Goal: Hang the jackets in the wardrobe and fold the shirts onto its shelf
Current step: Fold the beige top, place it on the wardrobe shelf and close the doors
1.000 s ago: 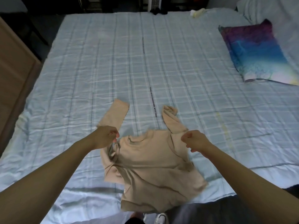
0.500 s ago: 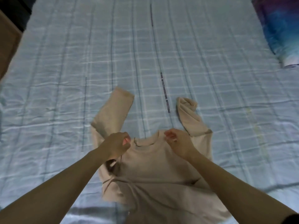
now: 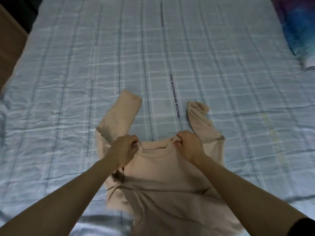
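Observation:
A beige long-sleeved shirt (image 3: pixel 160 178) lies front-up on the bed near its front edge, its hem running out of the bottom of the view. Both sleeves point away from me, the left one (image 3: pixel 119 116) flat, the right one (image 3: pixel 201 121) crumpled at the cuff. My left hand (image 3: pixel 124 150) pinches the collar at its left end. My right hand (image 3: pixel 187 145) grips the collar at its right end, bunching the cloth.
The bed is covered by a pale blue checked sheet (image 3: pixel 170 53). A blue and purple pillow (image 3: pixel 296 26) lies at the right edge. A wooden piece of furniture (image 3: pixel 10 41) stands beside the bed on the left.
Both hands have moved inward from the shoulders to the collar and now hold it. The view has tilted down and come closer to the shirt.

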A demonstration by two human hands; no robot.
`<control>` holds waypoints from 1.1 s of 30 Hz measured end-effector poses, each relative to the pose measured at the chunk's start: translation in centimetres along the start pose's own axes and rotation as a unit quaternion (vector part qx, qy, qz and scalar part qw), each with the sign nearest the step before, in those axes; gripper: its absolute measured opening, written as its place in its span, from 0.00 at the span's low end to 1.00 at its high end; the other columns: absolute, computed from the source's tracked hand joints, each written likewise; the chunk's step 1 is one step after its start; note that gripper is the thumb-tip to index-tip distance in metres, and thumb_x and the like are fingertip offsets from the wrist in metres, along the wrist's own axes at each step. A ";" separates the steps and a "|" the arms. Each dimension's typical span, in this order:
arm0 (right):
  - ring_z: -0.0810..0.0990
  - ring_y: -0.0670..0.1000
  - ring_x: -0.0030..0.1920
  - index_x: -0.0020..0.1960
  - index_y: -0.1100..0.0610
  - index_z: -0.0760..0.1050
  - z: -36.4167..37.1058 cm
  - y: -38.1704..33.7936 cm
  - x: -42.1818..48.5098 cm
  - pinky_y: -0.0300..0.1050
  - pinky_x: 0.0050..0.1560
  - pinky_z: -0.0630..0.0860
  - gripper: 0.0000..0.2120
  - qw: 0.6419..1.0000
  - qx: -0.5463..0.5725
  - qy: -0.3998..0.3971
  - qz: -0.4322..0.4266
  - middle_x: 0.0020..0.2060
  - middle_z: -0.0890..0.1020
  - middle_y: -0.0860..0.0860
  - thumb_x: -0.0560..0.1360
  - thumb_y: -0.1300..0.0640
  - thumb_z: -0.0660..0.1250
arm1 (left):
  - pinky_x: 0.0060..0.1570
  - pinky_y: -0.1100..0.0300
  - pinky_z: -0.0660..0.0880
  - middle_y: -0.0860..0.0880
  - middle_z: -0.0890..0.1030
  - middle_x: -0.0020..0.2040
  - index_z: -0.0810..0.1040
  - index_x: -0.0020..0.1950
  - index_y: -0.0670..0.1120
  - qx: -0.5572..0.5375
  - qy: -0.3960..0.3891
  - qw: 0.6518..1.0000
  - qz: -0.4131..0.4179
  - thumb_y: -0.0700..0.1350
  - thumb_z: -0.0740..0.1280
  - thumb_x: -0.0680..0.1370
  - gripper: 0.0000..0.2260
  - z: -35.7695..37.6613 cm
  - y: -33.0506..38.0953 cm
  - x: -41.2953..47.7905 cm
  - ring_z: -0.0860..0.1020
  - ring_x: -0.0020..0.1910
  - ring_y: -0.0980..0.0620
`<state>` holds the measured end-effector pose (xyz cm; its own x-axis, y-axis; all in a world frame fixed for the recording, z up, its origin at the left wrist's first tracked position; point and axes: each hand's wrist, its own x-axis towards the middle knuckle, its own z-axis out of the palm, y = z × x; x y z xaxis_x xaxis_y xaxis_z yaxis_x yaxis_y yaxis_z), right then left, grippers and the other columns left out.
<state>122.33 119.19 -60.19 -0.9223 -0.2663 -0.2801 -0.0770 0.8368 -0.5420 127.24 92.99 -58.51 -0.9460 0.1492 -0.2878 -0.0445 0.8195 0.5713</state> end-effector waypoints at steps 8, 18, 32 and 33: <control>0.73 0.45 0.35 0.35 0.53 0.71 -14.4 -6.1 -5.6 0.42 0.38 0.67 0.12 0.982 0.084 0.136 -0.098 0.32 0.74 0.46 0.74 0.64 0.65 | 0.36 0.65 0.63 0.53 0.74 0.35 0.74 0.41 0.45 0.001 0.146 0.987 0.061 0.36 0.70 0.75 0.07 -11.6 10.1 -3.5 0.72 0.35 0.56; 0.75 0.46 0.37 0.39 0.55 0.76 -38.0 -19.6 -12.1 0.34 0.39 0.65 0.08 0.913 0.091 0.324 -0.230 0.35 0.78 0.48 0.74 0.65 0.66 | 0.37 0.65 0.64 0.50 0.76 0.39 0.74 0.43 0.45 0.032 0.323 0.934 0.150 0.37 0.65 0.79 0.06 -33.1 27.1 -10.0 0.72 0.38 0.55; 0.68 0.43 0.30 0.36 0.51 0.76 -54.7 -33.5 -16.2 0.33 0.30 0.63 0.11 0.814 0.138 0.447 -0.344 0.28 0.74 0.48 0.76 0.60 0.68 | 0.34 0.70 0.67 0.53 0.74 0.35 0.73 0.41 0.52 -0.119 0.393 0.869 0.278 0.45 0.65 0.81 0.09 -50.9 39.2 -14.5 0.70 0.32 0.63; 0.68 0.43 0.30 0.35 0.50 0.75 -54.9 -33.8 -15.9 0.33 0.29 0.63 0.12 0.819 0.137 0.441 -0.341 0.28 0.74 0.48 0.76 0.60 0.68 | 0.36 0.68 0.69 0.50 0.75 0.37 0.75 0.42 0.51 -0.133 0.359 0.880 0.282 0.46 0.65 0.81 0.07 -51.4 39.0 -14.5 0.72 0.34 0.62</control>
<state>118.76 121.41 6.07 -0.6242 -0.0766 0.7775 -0.7119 0.4658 -0.5256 122.65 94.34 7.47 -0.7964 0.0257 0.6043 0.5144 0.5542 0.6544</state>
